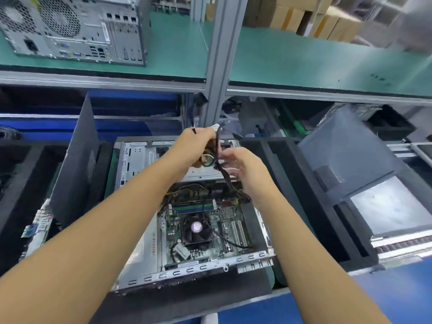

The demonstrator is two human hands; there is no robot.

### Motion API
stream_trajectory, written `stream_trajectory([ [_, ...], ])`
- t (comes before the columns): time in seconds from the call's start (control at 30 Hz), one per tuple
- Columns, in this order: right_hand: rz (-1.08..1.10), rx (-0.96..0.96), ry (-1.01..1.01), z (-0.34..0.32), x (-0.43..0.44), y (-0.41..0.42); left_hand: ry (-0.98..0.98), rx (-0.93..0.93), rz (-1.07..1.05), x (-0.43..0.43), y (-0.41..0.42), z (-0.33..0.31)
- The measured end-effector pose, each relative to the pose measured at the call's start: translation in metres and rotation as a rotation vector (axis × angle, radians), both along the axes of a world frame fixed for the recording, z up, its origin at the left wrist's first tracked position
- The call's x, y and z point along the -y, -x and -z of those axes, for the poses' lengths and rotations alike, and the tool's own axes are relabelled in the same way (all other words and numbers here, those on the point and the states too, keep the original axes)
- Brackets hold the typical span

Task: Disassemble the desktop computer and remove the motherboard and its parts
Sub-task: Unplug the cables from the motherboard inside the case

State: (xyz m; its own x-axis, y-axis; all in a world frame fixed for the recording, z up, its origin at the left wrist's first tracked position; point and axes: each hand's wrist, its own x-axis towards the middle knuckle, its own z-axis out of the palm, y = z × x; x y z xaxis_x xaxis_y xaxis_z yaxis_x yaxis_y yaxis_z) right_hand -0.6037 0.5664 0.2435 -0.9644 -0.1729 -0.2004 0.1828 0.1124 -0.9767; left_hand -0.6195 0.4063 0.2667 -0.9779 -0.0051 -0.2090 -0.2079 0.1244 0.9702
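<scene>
Left hand (195, 146) clutches the cable bundle (221, 168) above the 12 o'clock edge of the open case (138, 157); right hand (244, 168) apparently pinches it. Side panel (74, 164) crowds 9 o'clock.

An electronics workshop. An opened desktop computer (145, 249) lies under a green-matted shelf (292, 54) bearing another tower (74, 29); cardboard boxes (304, 19) behind.

Bare left hand (194, 146); bare right hand (243, 167); forearms uncovered too (as far as the view reaches).
</scene>
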Motion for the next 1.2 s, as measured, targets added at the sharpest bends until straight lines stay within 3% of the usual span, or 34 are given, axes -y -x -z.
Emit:
stream_trajectory([
  [0.13, -0.286, -0.098, -0.188, 0.006, -0.02, -0.013, -0.194, 0.107, 0.014, -0.016, -0.002, 0.001],
  [0.3, -0.112, -0.118, -0.319, 0.012, -0.031, -0.02, -0.204, 0.139, 0.186, -0.068, -0.005, 0.01],
  [0.4, -0.05, -0.105, -0.36, 0.019, -0.056, -0.017, 0.024, 0.021, 0.303, -0.095, 0.002, 0.015],
  [0.5, -0.048, -0.077, -0.46, 0.024, -0.083, -0.013, 0.457, -0.163, 0.397, -0.122, 0.013, 0.026],
  [0.67, 0.101, -0.083, -0.535, 0.03, -0.131, 0.001, 0.812, -0.213, 0.407, -0.171, 0.024, 0.042],
  [0.8, 0.337, -0.138, -0.532, 0.033, -0.185, 0.015, 0.465, -0.452, 0.441, -0.192, 0.025, 0.053],
  [0.87, 0.518, -0.141, -0.548, 0.04, -0.213, 0.026, 0.395, -0.528, 0.446, -0.2, 0.025, 0.062],
  [0.97, 0.681, -0.074, -0.624, 0.061, -0.251, 0.041, 0.383, -0.419, 0.463, -0.209, 0.029, 0.083],
  [1.07, 0.658, 0.057, -0.686, 0.094, -0.274, 0.05, 0.411, -0.286, 0.471, -0.215, 0.031, 0.109],
  [1.2, 0.58, 0.133, -0.951, 0.131, -0.282, 0.06, 0.506, -0.047, 0.535, -0.232, 0.041, 0.13],
])
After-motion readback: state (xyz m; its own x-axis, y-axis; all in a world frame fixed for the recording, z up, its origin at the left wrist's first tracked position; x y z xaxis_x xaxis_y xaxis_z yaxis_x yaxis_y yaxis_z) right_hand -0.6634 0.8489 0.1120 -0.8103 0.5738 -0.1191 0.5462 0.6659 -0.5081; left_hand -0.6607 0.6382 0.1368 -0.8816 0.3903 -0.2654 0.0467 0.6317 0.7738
